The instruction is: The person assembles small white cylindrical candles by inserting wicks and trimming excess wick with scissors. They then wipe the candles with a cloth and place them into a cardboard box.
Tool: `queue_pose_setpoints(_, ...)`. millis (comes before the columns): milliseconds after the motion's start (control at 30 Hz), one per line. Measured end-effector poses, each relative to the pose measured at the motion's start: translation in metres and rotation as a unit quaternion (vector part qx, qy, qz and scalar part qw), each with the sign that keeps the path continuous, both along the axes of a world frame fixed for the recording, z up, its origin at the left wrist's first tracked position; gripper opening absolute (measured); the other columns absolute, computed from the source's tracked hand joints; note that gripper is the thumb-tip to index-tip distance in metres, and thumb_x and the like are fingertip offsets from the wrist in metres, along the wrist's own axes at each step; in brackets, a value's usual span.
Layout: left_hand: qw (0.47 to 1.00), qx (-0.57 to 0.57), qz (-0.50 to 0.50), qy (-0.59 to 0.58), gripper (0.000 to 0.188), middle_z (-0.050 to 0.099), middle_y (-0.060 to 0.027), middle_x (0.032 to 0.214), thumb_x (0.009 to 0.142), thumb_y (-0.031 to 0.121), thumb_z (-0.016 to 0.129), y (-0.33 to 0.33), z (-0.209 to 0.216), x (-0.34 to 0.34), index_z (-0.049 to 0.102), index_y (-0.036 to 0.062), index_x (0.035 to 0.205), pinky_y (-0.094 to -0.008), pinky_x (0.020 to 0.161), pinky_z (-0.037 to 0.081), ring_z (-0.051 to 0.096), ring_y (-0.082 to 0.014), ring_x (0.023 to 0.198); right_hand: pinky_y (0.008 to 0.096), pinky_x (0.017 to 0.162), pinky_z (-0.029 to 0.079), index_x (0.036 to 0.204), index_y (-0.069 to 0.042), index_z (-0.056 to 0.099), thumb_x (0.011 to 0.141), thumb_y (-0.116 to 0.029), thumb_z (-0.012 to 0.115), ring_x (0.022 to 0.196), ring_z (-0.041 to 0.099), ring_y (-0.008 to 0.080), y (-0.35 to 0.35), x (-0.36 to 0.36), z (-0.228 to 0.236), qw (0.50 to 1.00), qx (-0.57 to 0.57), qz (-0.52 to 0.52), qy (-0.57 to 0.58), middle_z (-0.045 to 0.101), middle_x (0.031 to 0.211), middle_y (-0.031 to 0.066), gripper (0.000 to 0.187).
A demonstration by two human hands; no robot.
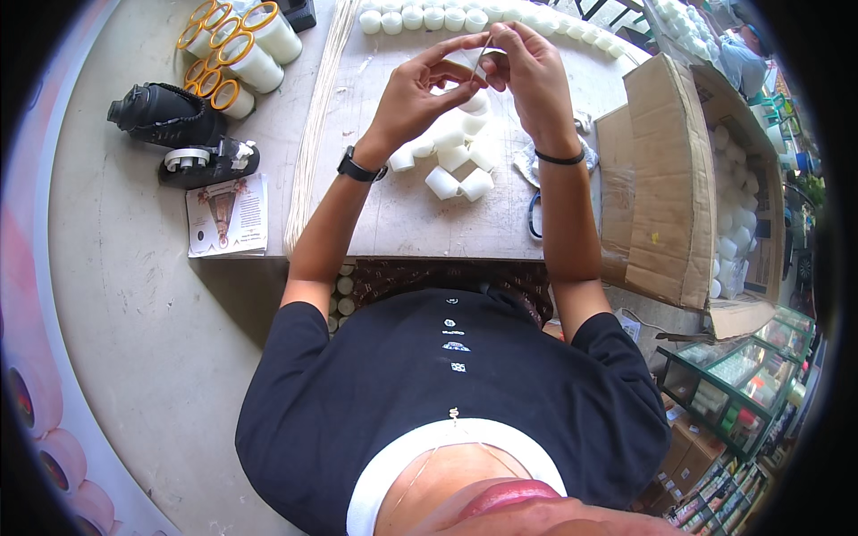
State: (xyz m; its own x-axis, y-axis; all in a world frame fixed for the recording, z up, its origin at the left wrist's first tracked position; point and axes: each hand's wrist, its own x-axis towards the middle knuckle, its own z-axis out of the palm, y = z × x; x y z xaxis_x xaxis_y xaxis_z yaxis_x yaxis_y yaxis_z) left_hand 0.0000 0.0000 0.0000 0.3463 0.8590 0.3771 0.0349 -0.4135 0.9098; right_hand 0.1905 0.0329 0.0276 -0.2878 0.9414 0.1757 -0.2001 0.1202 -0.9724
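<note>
Thin pale strand held up above loose white cylinders

The strand is in the air over the table, between the fingertips of both hands. The right hand looks pinched together on it; the left hand has thumb and forefinger apart at its side, and whether they grip it I cannot tell.

A light hold on something so slender could, I judge, let it slip or bend if the hands pulled unevenly. A dropped strand would probably land among the cylinders below (several lie tipped, so a low wrist might set them rolling).

Around them, the pale tabletop carries a long bundle of strands to the left, a row of white cups along the far side and a dark looped handle near the right forearm. Further left are orange-rimmed jars, a tape dispenser and a stack of printed cards.

To the right, a cardboard box holds more white pieces; beyond it are a green-framed cabinet and another person.
</note>
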Motion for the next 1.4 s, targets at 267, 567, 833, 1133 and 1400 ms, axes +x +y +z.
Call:
queue_pose_setpoints(267,0.999,-0.026,-0.007,-0.026,0.067,0.071,-0.0131,0.118,0.091,0.019,0.074,0.0,0.008,-0.001,0.042,0.008,0.149,-0.0285,0.09,0.057,0.07,-0.0169,0.105,0.0252,0.071,0.053,0.106,-0.001,0.062,0.105,-0.019,0.051,0.076,0.062,0.0115,0.014,0.004,0.001,0.996,-0.013,-0.01,0.089,0.067,0.092,0.0081,0.022)
queue_pose_setpoints(567,0.998,-0.038,-0.022,-0.043,0.068,0.07,-0.0146,0.118,0.091,0.012,0.073,-0.005,0.013,-0.002,0.04,0.0072,0.15,-0.0277,0.089,0.058,0.069,-0.0172,0.107,0.0264,0.072,0.054,0.101,-0.002,0.063,0.105,-0.019,0.052,0.077,0.063,0.0115,0.015,0.003,-0.001,0.995,0.001,-0.04,0.089,0.067,0.091,0.0075,0.021)
queue_pose_setpoints(833,0.999,-0.011,0.011,-0.048,0.066,0.071,-0.015,0.115,0.09,0.011,0.074,-0.003,0.01,0.004,0.043,0.0058,0.148,-0.03,0.093,0.057,0.07,-0.0187,0.105,0.0262,0.069,0.052,0.097,-0.003,0.062,0.105,-0.018,0.051,0.076,0.061,0.0104,0.014,0.002,0.003,0.994,0.064,-0.049,0.08,0.065,0.089,0.0066,0.02)
queue_pose_setpoints(1133,0.999,0.003,0.024,-0.033,0.063,0.072,-0.013,0.11,0.088,0.009,0.074,-0.004,0.016,0.01,0.047,0.0041,0.145,-0.0298,0.096,0.056,0.07,-0.018,0.104,0.0241,0.057,0.05,0.095,-0.004,0.058,0.103,-0.014,0.052,0.066,0.059,0.0104,0.0,-0.004,0.016,0.98,0.062,-0.097,0.162,0.061,0.081,0.0047,0.014)
queue_pose_setpoints(1400,0.997,0.043,0.064,-0.007,0.061,0.075,-0.0104,0.104,0.083,0.004,0.075,-0.008,0.028,0.016,0.054,0.0045,0.14,-0.0294,0.094,0.056,0.072,-0.0156,0.094,0.0269,0.067,0.047,0.098,-0.002,0.058,0.104,-0.014,0.049,0.075,0.057,0.0126,-0.014,0.012,0.027,0.974,0.097,-0.054,0.199,0.061,0.088,0.0083,0.017)
